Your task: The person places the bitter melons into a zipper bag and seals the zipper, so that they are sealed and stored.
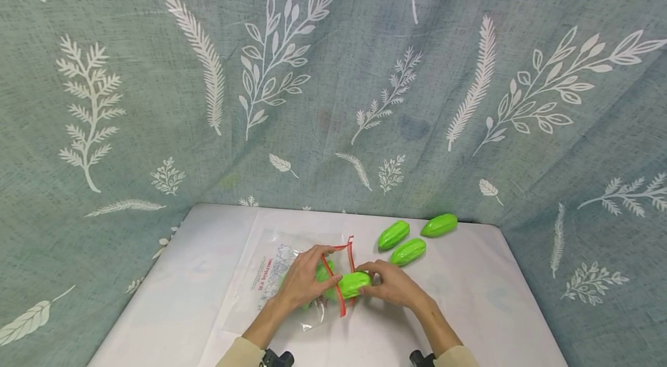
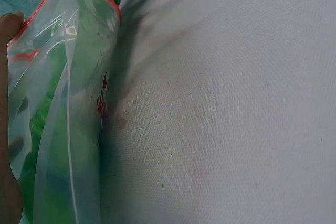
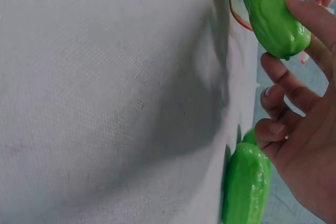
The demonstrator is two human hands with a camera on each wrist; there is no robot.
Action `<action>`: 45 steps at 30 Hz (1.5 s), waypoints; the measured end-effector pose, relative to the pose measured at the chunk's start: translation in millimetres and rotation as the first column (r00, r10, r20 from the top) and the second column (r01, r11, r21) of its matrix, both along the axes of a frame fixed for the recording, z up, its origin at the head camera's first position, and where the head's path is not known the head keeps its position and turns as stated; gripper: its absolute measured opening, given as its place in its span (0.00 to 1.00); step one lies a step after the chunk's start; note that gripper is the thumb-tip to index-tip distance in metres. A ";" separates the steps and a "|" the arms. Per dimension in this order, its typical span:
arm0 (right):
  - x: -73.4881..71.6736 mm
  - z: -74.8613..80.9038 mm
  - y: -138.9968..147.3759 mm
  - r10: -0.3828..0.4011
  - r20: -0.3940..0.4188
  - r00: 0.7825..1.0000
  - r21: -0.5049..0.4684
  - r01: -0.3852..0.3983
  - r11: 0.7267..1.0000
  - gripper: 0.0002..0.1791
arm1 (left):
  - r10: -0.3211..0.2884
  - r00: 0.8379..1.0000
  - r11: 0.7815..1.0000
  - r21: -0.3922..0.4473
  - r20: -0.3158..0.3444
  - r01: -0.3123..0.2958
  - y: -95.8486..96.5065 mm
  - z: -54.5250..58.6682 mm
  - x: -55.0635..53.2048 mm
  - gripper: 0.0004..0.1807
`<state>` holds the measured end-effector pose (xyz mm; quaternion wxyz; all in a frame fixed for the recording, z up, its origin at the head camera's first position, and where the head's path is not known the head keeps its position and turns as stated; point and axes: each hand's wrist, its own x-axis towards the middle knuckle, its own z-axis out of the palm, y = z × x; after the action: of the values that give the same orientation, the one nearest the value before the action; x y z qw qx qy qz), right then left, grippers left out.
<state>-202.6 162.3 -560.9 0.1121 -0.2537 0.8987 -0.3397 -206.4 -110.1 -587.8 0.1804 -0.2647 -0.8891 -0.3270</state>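
Grey-green cloth [image 1: 323, 153] printed with pale leaves and sprigs hangs behind and on both sides of a white table [image 1: 172, 292], where a person works with two bare hands. At the centre, a glossy green vegetable [image 1: 354, 285] lies across the red-edged mouth of a clear plastic bag [image 1: 276, 265], its near end outside. The right hand [image 1: 393, 283] pinches that outer end between thumb and fingertips, its other fingers loosely bent beneath. The left hand [image 1: 307, 277], fingers spread and bent over the bag, grips the red edge and keeps the mouth parted. More green shapes [image 2: 38, 124] show through the plastic, blurred by its folds; their number cannot be told. Red lettering marks the side of the bag.

Just beyond the right hand lies a loose vegetable [image 1: 409, 252], with a second one [image 1: 394, 235] close behind it and a third one [image 1: 439, 225] near the table's back edge. Seen close from the wrists, the tabletop has a fine woven texture, crossed by soft grey shadows. Beige sleeves [image 1: 242, 353] reach in from the near side. Along the back, the cloth drops to the table's edge, its folds gathering toward the corners and dull smudges showing between the printed sprigs.
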 end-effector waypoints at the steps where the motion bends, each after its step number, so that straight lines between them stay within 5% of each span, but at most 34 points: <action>1: 0.3 0.2 -0.4 0.001 -0.004 1.000 0.002 -0.001 1.000 0.28 | 0.002 1.000 1.000 -0.002 0.005 -0.002 0.1 0.1 0.4 0.35; 19: -2.4 -1.8 -10.7 -0.034 -0.084 0.996 -0.018 0.033 0.999 0.26 | 0.008 1.000 1.000 0.003 -0.013 -0.008 2.1 -2.9 0.2 0.35; 30: -4.2 -2.4 -15.1 -0.048 0.017 0.999 -0.074 0.049 0.996 0.25 | -0.011 0.999 1.000 0.011 -0.030 0.011 2.0 -3.6 -1.9 0.35; 38: -2.8 -1.8 -15.8 -0.037 0.007 0.999 -0.079 0.038 0.996 0.09 | -0.007 1.000 1.000 -0.007 -0.017 0.006 2.0 -3.3 -2.3 0.35; 45: -0.3 -0.2 -17.6 0.026 0.005 1.000 -0.075 -0.026 0.997 0.11 | 0.002 1.000 1.000 -0.017 -0.012 -0.003 3.0 -2.4 -2.6 0.36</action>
<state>-202.9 144.7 -561.1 0.1095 -0.2684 0.8817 -0.3724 -209.0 -107.0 -590.1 0.1840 -0.2671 -0.8910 -0.3176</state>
